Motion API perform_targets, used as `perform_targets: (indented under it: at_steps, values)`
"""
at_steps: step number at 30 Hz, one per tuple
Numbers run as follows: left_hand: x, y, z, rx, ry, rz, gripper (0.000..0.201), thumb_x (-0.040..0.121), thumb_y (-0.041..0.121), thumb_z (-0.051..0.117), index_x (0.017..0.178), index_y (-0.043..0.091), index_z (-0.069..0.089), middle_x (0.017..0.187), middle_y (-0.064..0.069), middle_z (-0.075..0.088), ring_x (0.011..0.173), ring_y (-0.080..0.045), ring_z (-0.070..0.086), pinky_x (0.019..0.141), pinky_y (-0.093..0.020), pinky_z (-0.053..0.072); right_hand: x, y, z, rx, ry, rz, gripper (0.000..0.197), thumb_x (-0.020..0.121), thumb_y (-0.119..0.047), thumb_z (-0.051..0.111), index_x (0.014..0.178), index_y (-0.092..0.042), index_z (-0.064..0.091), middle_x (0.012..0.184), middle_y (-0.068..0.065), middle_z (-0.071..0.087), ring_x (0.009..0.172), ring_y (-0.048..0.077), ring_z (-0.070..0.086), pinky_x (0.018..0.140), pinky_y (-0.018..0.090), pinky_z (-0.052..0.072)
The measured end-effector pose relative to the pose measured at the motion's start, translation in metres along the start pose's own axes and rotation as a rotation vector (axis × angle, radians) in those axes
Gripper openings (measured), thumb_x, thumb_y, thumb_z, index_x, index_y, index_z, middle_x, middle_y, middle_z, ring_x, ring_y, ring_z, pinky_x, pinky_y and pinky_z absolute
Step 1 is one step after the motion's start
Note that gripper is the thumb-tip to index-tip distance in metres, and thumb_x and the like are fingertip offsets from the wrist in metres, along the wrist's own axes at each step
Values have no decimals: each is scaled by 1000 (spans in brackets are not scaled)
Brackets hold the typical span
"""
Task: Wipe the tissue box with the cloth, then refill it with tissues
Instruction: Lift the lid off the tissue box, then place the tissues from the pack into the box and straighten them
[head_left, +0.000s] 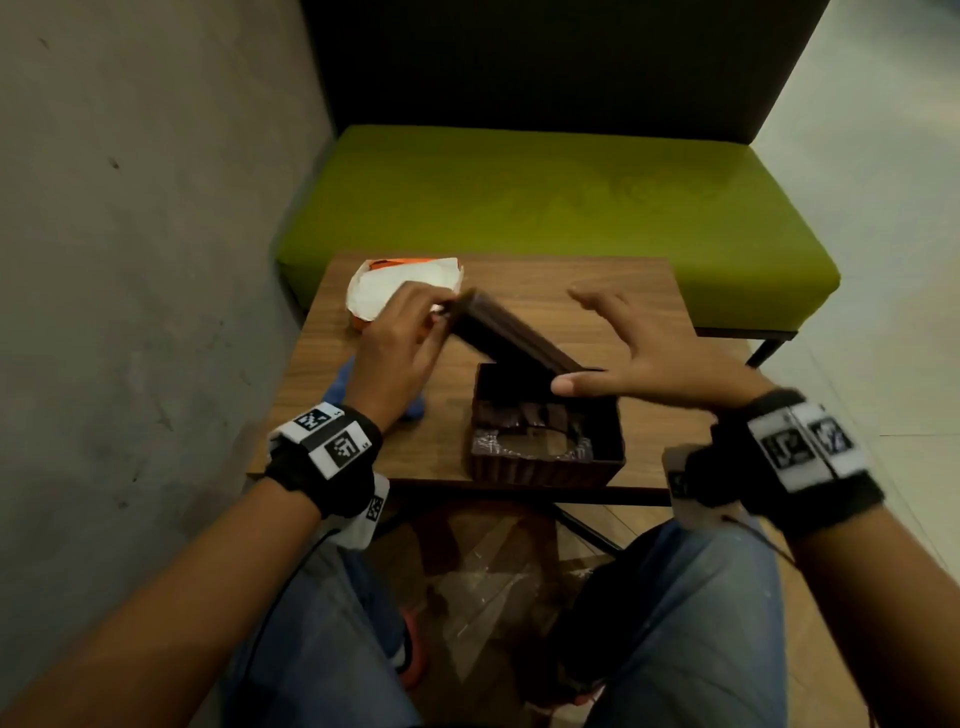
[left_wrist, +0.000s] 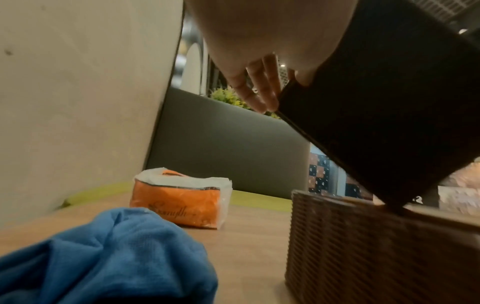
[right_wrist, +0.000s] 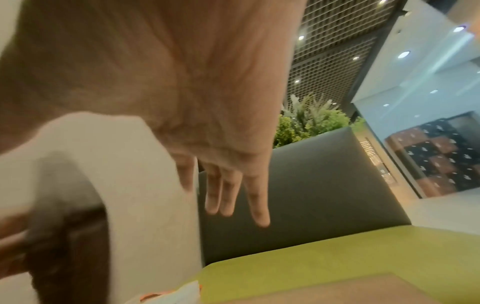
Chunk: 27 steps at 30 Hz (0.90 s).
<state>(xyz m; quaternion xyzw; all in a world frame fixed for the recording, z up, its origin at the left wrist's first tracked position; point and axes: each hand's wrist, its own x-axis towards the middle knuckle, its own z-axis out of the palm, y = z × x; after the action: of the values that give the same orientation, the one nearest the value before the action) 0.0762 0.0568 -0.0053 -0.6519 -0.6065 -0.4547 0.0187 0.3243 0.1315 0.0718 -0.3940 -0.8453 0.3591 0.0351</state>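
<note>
The tissue box (head_left: 545, 441) sits open at the near edge of the counter (head_left: 597, 291). Its lid (head_left: 511, 338) tilts up, pinched at the far end by the left hand (head_left: 400, 343). The right hand (head_left: 639, 348) hovers with fingers spread, holding nothing. Best to lift the lid clear before reaching left for the tissue pack (left_wrist: 179, 202). The left wrist view alone shows the blue cloth (left_wrist: 103, 259) fully, bunched near left, and the box's ribbed wall.

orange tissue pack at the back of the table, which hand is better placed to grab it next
Probably the right hand: it hovers open and free above the dark brown ribbed tissue box. The left hand is nearer the orange tissue pack but grips the dark flat lid.
</note>
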Motion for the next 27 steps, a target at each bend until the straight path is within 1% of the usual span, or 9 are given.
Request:
perform_targets:
  at_steps: [3, 5, 9, 12, 14, 17, 20, 23, 27]
  values:
    - [12, -18, -3, 51, 82, -113, 16, 92, 13, 53, 99, 2, 63, 91, -12, 62, 79, -20, 53, 72, -28, 41, -25, 21, 38, 147, 257, -6, 107, 61, -76, 61, 151, -28, 28, 145, -7, 37, 135, 8, 35, 106, 28, 31]
    - [19, -31, -2, 42, 74, -261, 19, 94, 19, 53, 94, 3, 63, 78, -8, 59, 70, -24, 56, 65, -32, 44, -34, 38, 69, 11, 254, -17, 92, 67, -81, 56, 140, -28, 42, 136, -5, 45, 127, 13, 43, 103, 33, 42]
    - [52, -49, 25, -124, -154, -705, 27, 96, 22, 51, 73, 8, 55, 43, -1, 55, 38, -14, 59, 48, -25, 46, -36, 67, 122, -230, 260, -82, 37, 84, -53, 52, 107, -27, 64, 106, -6, 62, 101, 20, 59, 86, 39, 49]
    - [74, -45, 57, -251, -352, -925, 22, 96, 16, 50, 80, 1, 53, 45, -9, 55, 30, -9, 56, 36, -18, 43, -30, 79, 132, -134, 354, -97, 19, 89, -35, 53, 95, -22, 66, 89, -7, 62, 81, 19, 62, 67, 34, 52]
    - [81, -43, 79, -251, -483, -953, 21, 96, 13, 50, 81, -3, 52, 38, -6, 55, 28, -9, 55, 30, -15, 39, -27, 87, 130, -81, 379, -84, 8, 89, -20, 65, 96, -19, 69, 90, -5, 63, 80, 18, 63, 64, 33, 53]
    - [86, -49, 108, -247, -640, -1003, 27, 97, 13, 49, 75, -2, 50, 33, -3, 54, 27, -9, 54, 32, -16, 43, -22, 99, 127, -67, 400, -67, 12, 86, -12, 72, 96, -18, 70, 89, -5, 63, 79, 15, 63, 64, 30, 53]
    - [83, -57, 123, -264, -677, -1080, 20, 98, 14, 48, 95, -6, 48, 42, -8, 56, 26, -8, 52, 32, -16, 44, -16, 109, 129, -72, 471, -83, 10, 82, -12, 72, 90, -18, 70, 84, -9, 60, 74, 10, 59, 63, 16, 43]
    - [75, -64, 126, -267, -686, -1056, 33, 96, 20, 53, 112, -9, 50, 41, -3, 58, 29, -5, 54, 36, -15, 47, -10, 114, 127, -23, 508, -75, 9, 80, -18, 65, 88, -17, 71, 83, -13, 57, 71, 12, 61, 67, 13, 40]
    - [73, -64, 104, -204, -581, -858, 28, 91, 23, 61, 78, -2, 60, 48, -7, 60, 43, -16, 61, 45, -24, 53, -5, 112, 121, -7, 497, -76, 11, 79, -18, 63, 86, -19, 71, 82, -13, 58, 71, 12, 61, 68, 3, 37]
